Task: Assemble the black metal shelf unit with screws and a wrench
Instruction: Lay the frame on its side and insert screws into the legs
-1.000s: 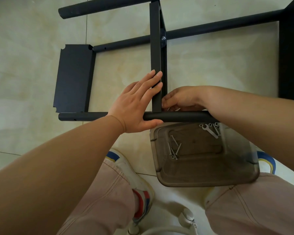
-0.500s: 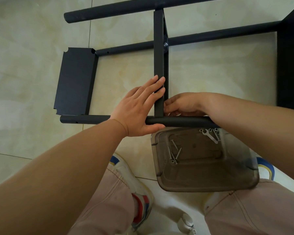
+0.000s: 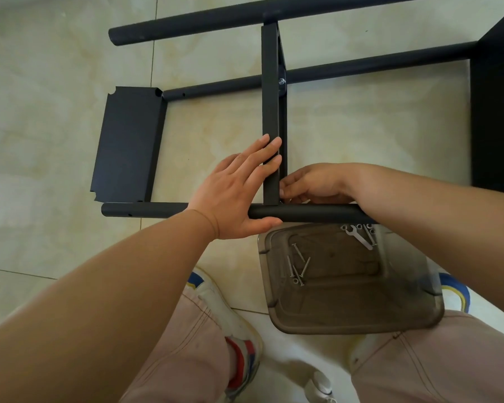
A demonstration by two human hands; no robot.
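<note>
Shelf unit (image 3: pixel 271 112), black metal and only partly built, lies flat on the pale tiled floor (image 3: pixel 56 112) in front of the crouching person. Its near round tube (image 3: pixel 303 213) runs left to right just beyond the knees; two more round tubes lie farther off, roughly parallel to it. An upright flat crossbar (image 3: pixel 269 82) spans from the near tube to the far ones, and a silver bolt head (image 3: pixel 281 81) shows where it crosses the middle tube. A black shelf panel (image 3: pixel 128 144) sits at the left end between the near and middle tubes; another dark panel (image 3: pixel 495 112) fills the right edge of the scene. The left hand (image 3: pixel 236 196) is spread open, fingers laid flat against the left face of the crossbar and thumb hooked under the near tube, bracing the joint. The right hand (image 3: pixel 312 184) is curled at the right side of the same joint, fingertips pressed into the corner where crossbar meets tube; whether it pinches anything cannot be told. Nearer than the tube, touching it, a smoky translucent plastic tray (image 3: pixel 355 318) rests between the knees. Loose screws (image 3: pixel 297 266) lie at its left side, and a small flat wrench (image 3: pixel 360 238) with washers lies at its far right corner, just under the right forearm.
</note>
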